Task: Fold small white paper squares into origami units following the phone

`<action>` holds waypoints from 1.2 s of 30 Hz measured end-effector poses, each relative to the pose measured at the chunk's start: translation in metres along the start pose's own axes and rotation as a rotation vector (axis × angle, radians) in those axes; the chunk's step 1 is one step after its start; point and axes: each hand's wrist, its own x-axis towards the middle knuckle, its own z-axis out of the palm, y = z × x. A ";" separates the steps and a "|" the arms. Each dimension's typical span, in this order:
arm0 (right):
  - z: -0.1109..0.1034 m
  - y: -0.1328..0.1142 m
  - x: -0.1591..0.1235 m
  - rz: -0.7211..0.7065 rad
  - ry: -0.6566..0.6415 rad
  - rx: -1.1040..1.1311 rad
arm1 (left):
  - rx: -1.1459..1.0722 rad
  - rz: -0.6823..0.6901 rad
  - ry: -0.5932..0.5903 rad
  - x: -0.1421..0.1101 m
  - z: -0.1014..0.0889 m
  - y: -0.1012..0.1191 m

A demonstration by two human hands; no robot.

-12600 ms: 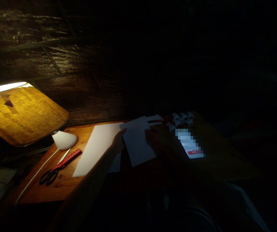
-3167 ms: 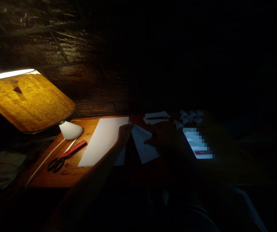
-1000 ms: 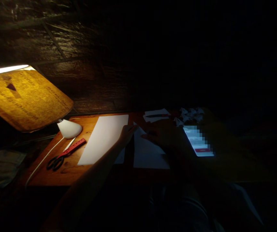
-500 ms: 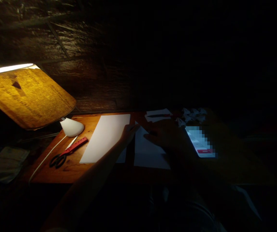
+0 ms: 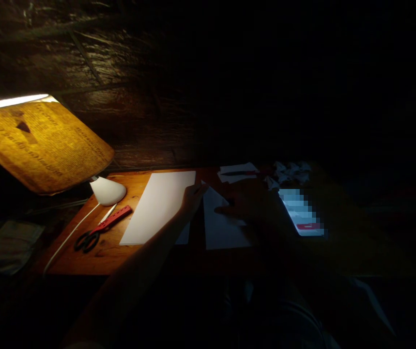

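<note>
Change noted: the small sheet (image 5: pixel 222 235), earlier an open rectangle in your hands, now has a slanting upper edge and lies low at the tabletop (image 5: pixel 97 259), right of the white paper (image 5: pixel 157 208). Reads as partly folded; crease firmness not determinable. Your left hand (image 5: pixel 192 198) has its fingers nearly together at the peak; pinch or press, cannot tell. Your right hand (image 5: pixel 242 206), in shadow, has fingers partly spread over the slanted side; grip unclear.

My bare left hand (image 5: pixel 193 195): fingers bent, forearm slanting up. Bare right hand (image 5: pixel 237 207): dim, thumb extended leftward.
</note>
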 end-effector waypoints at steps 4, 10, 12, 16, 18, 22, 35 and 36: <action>0.000 0.001 0.001 -0.009 0.007 -0.012 | -0.059 -0.017 -0.010 -0.001 0.001 0.001; -0.005 -0.005 -0.002 -0.034 -0.013 -0.019 | -0.109 -0.035 0.019 -0.003 0.000 0.004; -0.008 -0.008 -0.004 -0.046 -0.016 -0.020 | -0.091 -0.020 0.034 -0.002 -0.001 0.007; -0.010 -0.013 -0.006 -0.064 -0.034 -0.010 | -0.057 0.013 0.053 -0.001 -0.003 0.010; -0.009 -0.015 -0.006 -0.045 -0.032 -0.009 | -0.085 0.009 0.062 -0.001 -0.003 0.010; -0.008 -0.017 -0.007 -0.025 -0.026 -0.015 | -0.126 -0.007 0.056 -0.003 -0.002 0.009; -0.009 -0.016 -0.009 -0.061 -0.039 0.040 | -0.066 0.031 0.074 -0.001 -0.004 0.010; -0.009 -0.016 -0.008 -0.059 -0.032 0.034 | -0.072 0.037 0.077 -0.001 -0.004 0.010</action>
